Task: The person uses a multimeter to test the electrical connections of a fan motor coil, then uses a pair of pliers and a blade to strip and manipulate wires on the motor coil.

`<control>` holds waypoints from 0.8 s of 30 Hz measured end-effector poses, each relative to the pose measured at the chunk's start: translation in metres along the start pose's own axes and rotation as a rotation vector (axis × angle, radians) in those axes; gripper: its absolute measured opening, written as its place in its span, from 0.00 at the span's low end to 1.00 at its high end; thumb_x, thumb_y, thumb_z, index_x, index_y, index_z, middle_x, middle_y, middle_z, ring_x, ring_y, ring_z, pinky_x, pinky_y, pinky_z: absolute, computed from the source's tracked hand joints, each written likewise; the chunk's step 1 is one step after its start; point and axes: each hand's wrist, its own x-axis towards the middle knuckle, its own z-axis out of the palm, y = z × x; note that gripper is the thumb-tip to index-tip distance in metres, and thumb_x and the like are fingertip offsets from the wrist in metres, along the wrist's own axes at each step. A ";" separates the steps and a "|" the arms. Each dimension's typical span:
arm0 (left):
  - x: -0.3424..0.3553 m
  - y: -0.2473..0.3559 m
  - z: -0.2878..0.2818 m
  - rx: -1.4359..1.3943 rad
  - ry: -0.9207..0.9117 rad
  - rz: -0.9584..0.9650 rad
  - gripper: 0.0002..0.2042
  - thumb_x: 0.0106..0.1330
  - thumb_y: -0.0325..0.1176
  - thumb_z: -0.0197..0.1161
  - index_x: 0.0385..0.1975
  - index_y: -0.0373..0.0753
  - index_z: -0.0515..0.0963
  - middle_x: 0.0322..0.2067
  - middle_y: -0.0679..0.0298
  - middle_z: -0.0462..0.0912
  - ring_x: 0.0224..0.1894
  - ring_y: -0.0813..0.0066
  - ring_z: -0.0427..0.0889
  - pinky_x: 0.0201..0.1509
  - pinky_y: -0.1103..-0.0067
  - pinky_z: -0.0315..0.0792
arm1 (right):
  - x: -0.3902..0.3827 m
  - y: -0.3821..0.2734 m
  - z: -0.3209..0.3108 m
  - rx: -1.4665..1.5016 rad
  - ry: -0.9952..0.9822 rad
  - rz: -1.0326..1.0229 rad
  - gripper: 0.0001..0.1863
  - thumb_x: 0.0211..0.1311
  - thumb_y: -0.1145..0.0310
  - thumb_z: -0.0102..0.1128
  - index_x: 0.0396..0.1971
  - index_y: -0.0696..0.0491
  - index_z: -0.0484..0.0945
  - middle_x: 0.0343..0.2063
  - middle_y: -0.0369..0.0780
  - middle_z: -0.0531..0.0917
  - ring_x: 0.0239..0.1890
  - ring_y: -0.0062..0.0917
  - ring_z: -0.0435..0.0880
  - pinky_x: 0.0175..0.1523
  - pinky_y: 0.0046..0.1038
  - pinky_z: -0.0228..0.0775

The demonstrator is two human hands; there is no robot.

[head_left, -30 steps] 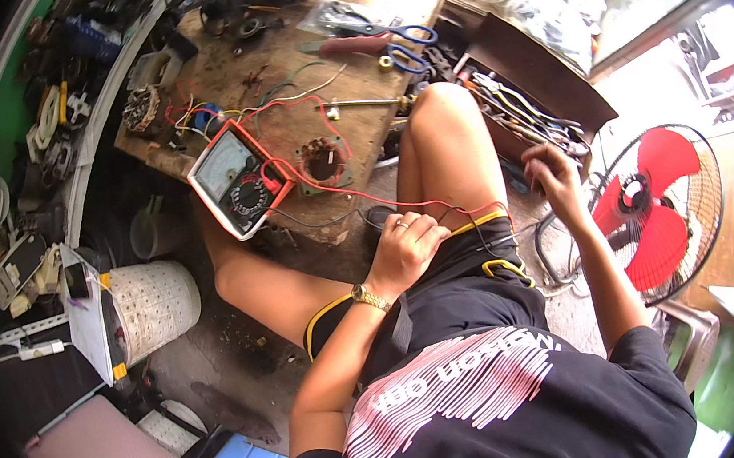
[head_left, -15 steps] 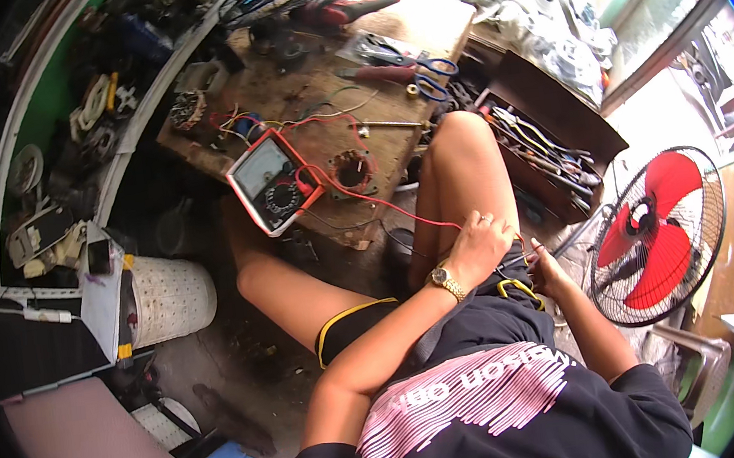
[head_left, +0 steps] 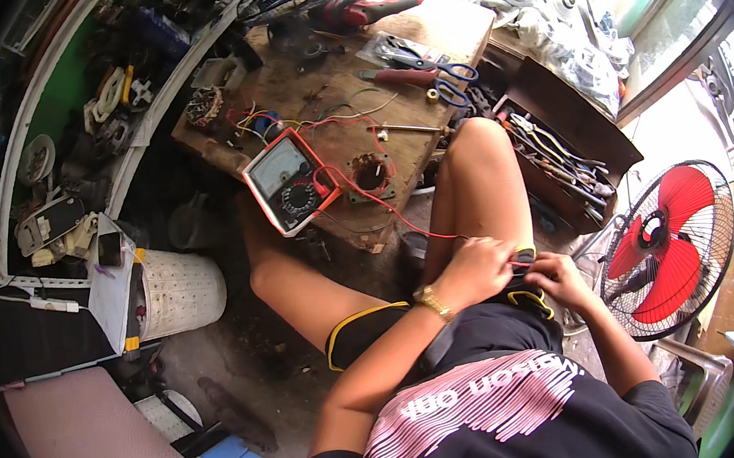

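Low over my right thigh, my left hand (head_left: 478, 266) and my right hand (head_left: 555, 276) are close together, fingers closed around the red and black test leads (head_left: 519, 267); the exact tips are too small to make out. The red lead (head_left: 402, 218) runs up to an orange-rimmed analog multimeter (head_left: 290, 181) lying on the wooden bench (head_left: 224, 146). Beside the meter sit a copper-wound motor stator (head_left: 370, 175) and a tangle of coloured wires (head_left: 248, 121). A thin metal rod (head_left: 401, 127) and blue-handled scissors (head_left: 449, 77) lie farther back.
An open metal toolbox (head_left: 608, 154) of pliers stands right of my knee. A red-bladed fan (head_left: 686, 195) is at my right, a white perforated bin (head_left: 177, 289) at my left. Cluttered shelves (head_left: 139, 141) line the left; white bundles (head_left: 559, 12) fill the back right.
My left hand has moved rightward and down. My right hand, earlier raised beside the toolbox, has come down to meet it at the leads. The view has shifted, so the bench appears farther right.
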 end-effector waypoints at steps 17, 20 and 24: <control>0.040 -0.002 0.043 0.433 -0.163 0.232 0.09 0.62 0.37 0.63 0.36 0.41 0.83 0.37 0.60 0.83 0.43 0.61 0.84 0.50 0.65 0.76 | -0.010 0.039 0.025 -0.604 0.086 -0.087 0.18 0.51 0.65 0.74 0.42 0.50 0.81 0.40 0.42 0.78 0.46 0.41 0.76 0.50 0.42 0.68; 0.050 -0.022 0.095 0.579 -0.260 0.286 0.07 0.61 0.34 0.61 0.27 0.42 0.85 0.33 0.60 0.84 0.41 0.62 0.84 0.49 0.68 0.78 | -0.018 0.044 0.030 -0.380 0.113 -0.136 0.15 0.53 0.67 0.73 0.38 0.54 0.79 0.36 0.45 0.81 0.42 0.44 0.79 0.48 0.43 0.73; 0.050 -0.020 0.086 0.461 -0.371 0.153 0.06 0.59 0.33 0.64 0.26 0.39 0.86 0.33 0.56 0.86 0.43 0.59 0.87 0.49 0.66 0.80 | -0.047 0.042 0.019 -0.263 0.137 0.061 0.10 0.53 0.74 0.72 0.27 0.57 0.75 0.30 0.45 0.81 0.34 0.39 0.83 0.40 0.37 0.75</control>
